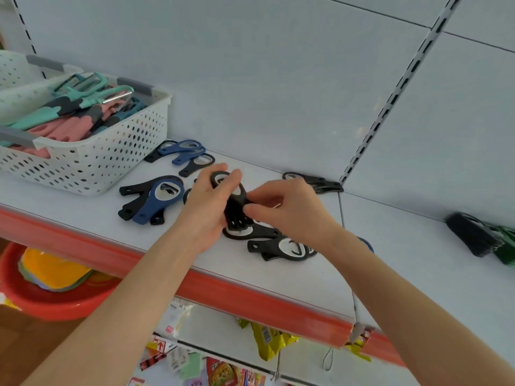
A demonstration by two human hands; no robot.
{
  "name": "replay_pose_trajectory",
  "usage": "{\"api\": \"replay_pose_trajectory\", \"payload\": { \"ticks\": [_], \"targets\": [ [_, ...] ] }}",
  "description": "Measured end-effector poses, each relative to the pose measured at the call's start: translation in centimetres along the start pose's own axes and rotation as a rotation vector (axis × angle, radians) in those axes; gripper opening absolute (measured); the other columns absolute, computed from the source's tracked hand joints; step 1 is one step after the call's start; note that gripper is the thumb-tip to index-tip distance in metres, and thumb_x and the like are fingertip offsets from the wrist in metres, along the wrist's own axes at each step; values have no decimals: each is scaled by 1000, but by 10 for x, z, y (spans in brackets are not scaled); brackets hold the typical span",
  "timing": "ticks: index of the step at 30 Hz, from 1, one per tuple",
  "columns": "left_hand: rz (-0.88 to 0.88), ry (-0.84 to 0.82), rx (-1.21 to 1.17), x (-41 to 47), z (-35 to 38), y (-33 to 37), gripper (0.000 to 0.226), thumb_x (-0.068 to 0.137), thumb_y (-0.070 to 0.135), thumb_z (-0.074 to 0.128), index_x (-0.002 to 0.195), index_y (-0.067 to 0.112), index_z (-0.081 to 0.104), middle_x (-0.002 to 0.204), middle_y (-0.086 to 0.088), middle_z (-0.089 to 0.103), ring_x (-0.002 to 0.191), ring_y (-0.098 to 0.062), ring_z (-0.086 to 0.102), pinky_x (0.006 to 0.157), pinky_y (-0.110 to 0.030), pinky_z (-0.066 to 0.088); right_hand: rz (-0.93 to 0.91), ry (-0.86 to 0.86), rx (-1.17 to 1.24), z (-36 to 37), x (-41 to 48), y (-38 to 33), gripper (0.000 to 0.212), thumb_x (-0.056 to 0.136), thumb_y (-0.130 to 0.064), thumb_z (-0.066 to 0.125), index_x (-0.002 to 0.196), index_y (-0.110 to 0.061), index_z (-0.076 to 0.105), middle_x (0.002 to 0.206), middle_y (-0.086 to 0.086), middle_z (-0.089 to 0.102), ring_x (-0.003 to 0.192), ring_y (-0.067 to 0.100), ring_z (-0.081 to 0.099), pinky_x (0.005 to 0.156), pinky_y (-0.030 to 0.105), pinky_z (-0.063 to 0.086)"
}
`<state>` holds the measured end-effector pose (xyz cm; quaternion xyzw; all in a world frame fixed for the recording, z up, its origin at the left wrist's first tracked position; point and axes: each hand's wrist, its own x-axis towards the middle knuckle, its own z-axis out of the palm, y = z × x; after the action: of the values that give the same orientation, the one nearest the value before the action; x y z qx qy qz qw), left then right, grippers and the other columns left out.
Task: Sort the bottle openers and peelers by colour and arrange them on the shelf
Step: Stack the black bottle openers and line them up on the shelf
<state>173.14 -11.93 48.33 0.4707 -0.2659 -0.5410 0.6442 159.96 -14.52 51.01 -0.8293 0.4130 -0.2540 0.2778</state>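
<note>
Bare forearms (pixel 119 316) reach up across the red front edge (pixel 223 291) of the shelf (pixel 306 280). Near the middle of the shelf, the left hand (pixel 207 207) curls its fingers round a stack of black bottle openers (pixel 235 203). The right hand (pixel 289 210) pinches the same stack from the other side with thumb and forefinger.

More black openers (pixel 284 246) lie just under the right hand, partly hidden by the wrist. Left of the hands lie mixed blue and black openers (pixel 150 199), with another mixed cluster (pixel 184 151) behind them beside a white basket (pixel 111 151) of peelers (pixel 69 118) at the left end. A few black ones (pixel 315 182) rest against the back edge. A dark and green bundle (pixel 479 235) sits far right, blurred.
</note>
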Motion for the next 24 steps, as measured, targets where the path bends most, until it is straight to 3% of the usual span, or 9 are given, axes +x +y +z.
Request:
{"api": "replay_pose_trajectory", "payload": {
  "ticks": [2,5,7,9,12,15,18,22,24],
  "targets": [
    [25,24,-10,-1,4,0,33,94,4,46,124,17,46,104,-16,58,66,-14,67,55,-25,55,-14,-30,13,1,-5,1,7,81,-17,67,83,-12,72,76,-7,68,71,2,59,66,11,45],
    [66,77,-12,2,-3,2,39,91,-6,44,122,17,46,116,-22,55,66,-15,70,54,-28,56,29,-161,-107,-6,-12,10,13,80,-27,69,90,-19,68,76,-21,59,72,-9,55,69,8,42],
    [87,95,11,4,-8,3,41,87,-8,47,119,18,47,112,-21,57,64,-14,69,53,-27,55,25,-336,-269,-3,-18,16,29,82,-29,68,107,-16,65,97,-11,64,90,2,57,83,23,46],
    [89,79,41,3,-10,4,39,85,-9,49,110,21,51,104,-17,60,62,-13,69,53,-25,53,-21,-381,-351,2,-20,17,33,86,-23,63,118,-14,61,110,1,62,100,16,56,89,31,43],
    [87,47,88,-1,-10,3,34,87,-5,51,96,27,53,101,-15,60,62,-11,68,53,-25,53,-23,-276,-322,-6,-17,18,35,87,-19,61,122,-21,58,94,-2,60,85,15,57,83,27,46],
    [74,56,63,-3,-9,1,24,91,3,51,94,27,52,108,-15,57,64,-14,67,54,-27,54,86,31,-141,-29,-7,18,20,83,-21,66,103,-23,66,73,-5,57,64,8,55,69,17,45],
    [36,26,-37,-6,-2,-1,3,93,24,51,95,26,51,112,-6,50,77,-21,66,67,-36,57,220,338,300,-47,-1,12,6,82,-14,67,78,-10,63,64,2,64,56,12,62,66,26,56],
    [87,-4,-46,-10,12,-6,26,90,30,55,114,22,48,102,3,53,80,-16,67,81,-42,54,374,268,856,-33,-6,1,14,88,-6,59,74,-3,58,67,9,65,57,12,66,62,20,57],
    [156,48,-12,-10,15,-8,31,90,14,56,119,19,46,94,1,59,72,-11,67,81,-42,55,399,173,735,-19,-14,1,16,89,-11,58,74,-5,59,66,6,64,60,13,66,63,23,57]
  ]
}}
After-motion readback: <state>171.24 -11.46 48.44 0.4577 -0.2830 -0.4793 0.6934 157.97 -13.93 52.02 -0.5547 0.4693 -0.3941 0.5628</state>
